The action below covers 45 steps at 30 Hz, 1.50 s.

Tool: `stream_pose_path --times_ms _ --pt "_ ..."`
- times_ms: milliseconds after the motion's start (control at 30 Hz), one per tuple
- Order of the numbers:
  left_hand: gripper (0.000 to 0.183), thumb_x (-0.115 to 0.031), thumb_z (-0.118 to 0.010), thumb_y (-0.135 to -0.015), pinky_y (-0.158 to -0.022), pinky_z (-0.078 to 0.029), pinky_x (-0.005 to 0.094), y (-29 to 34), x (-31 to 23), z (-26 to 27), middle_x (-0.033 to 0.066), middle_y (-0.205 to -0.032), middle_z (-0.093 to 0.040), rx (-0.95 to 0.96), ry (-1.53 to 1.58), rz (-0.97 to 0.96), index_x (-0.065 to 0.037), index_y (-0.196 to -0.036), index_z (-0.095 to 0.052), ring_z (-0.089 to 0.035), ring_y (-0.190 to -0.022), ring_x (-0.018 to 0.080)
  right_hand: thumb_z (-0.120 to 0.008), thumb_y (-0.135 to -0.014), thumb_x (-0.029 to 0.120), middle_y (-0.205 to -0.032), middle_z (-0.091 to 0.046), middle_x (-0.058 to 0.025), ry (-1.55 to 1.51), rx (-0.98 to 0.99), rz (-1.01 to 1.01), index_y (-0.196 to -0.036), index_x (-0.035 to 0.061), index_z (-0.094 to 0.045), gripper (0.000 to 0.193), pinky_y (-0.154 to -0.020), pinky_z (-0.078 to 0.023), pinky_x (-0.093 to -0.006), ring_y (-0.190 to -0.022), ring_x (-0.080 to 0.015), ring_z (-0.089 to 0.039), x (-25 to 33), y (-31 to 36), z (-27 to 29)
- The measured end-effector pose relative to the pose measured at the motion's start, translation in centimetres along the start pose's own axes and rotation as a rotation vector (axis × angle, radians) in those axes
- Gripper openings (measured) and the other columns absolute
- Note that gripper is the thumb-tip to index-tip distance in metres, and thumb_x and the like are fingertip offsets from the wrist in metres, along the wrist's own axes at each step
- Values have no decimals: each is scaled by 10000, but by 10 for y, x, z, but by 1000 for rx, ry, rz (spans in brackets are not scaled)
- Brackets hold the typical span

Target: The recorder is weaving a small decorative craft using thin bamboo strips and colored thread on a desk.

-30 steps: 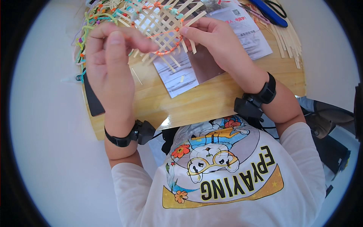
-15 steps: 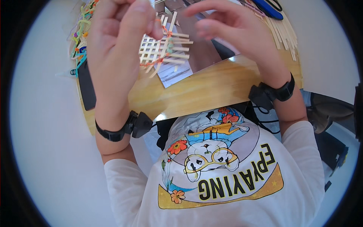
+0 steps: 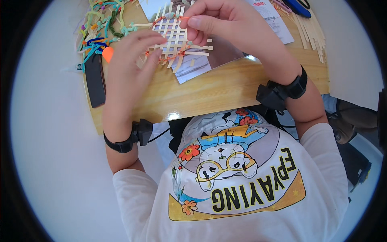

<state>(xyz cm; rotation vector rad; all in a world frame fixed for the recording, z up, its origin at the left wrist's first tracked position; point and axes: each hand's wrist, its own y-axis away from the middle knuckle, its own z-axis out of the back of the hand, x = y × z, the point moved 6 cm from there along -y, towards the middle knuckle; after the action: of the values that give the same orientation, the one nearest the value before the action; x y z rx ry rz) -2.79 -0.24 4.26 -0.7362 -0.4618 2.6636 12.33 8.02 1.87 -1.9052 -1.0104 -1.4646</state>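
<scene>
A small open mat woven from pale bamboo strips (image 3: 176, 37) lies at the top centre, with orange cord (image 3: 163, 60) and pale green bits along its edges. My right hand (image 3: 219, 24) is over its far right corner, thumb and forefinger pinched on an end of the orange cord. At the mat's left edge is my left hand (image 3: 131, 66), its fingers and thumb apart with a gap between them. The fingertips of the left hand are beside the strips; whether they touch them I cannot tell.
Glossy printed sheets (image 3: 231, 50) lie beneath the mat on the wooden table (image 3: 201, 94). A heap of colourful cords (image 3: 109, 20) and a black phone (image 3: 95, 82) are at the left. Loose bamboo strips (image 3: 310, 34) and blue-handled scissors (image 3: 298, 8) lie at the far right.
My right hand has come left to the mat and closed on the orange cord. My left hand has moved lower and away from the mat's middle, uncovering more of it.
</scene>
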Motion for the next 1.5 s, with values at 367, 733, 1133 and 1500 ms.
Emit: stream_pose_path --times_ms 367,733,1133,1500 --pt "133 -96 -695 -739 -828 -411 371 13 -9 -32 29 -897 -627 87 -118 8 -70 -860 -644 -577 -892 240 -541 -949 69 -846 -655 -55 15 86 18 -1020 -25 -610 137 -692 -514 -204 -753 -84 -614 8 19 -9" --pt "97 -67 -637 -743 -821 -425 362 15 -13 -29 48 -865 -629 85 -68 39 -52 -832 -669 -584 -828 257 -590 -889 62 -798 -649 -46 363 149 -97 -932 -21 -638 105 -669 -495 -239 -709 -85 -598 -24 70 -12" --pt "90 -141 -701 -748 -767 -420 361 5 -23 -37 37 -781 -614 77 -202 77 -64 -780 -667 -585 -757 233 -618 -894 167 -726 -618 -53 578 -120 18 -963 39 -644 148 -588 -440 -268 -626 -104 -545 -3 71 8" --pt "108 -118 -687 -771 -642 -481 321 2 -4 -41 79 -743 -643 93 69 400 -19 -794 -650 -621 -696 218 -636 -862 196 -811 -682 -91 866 584 37 -914 28 -674 180 -630 -473 -310 -714 -230 -634 -12 98 -6"
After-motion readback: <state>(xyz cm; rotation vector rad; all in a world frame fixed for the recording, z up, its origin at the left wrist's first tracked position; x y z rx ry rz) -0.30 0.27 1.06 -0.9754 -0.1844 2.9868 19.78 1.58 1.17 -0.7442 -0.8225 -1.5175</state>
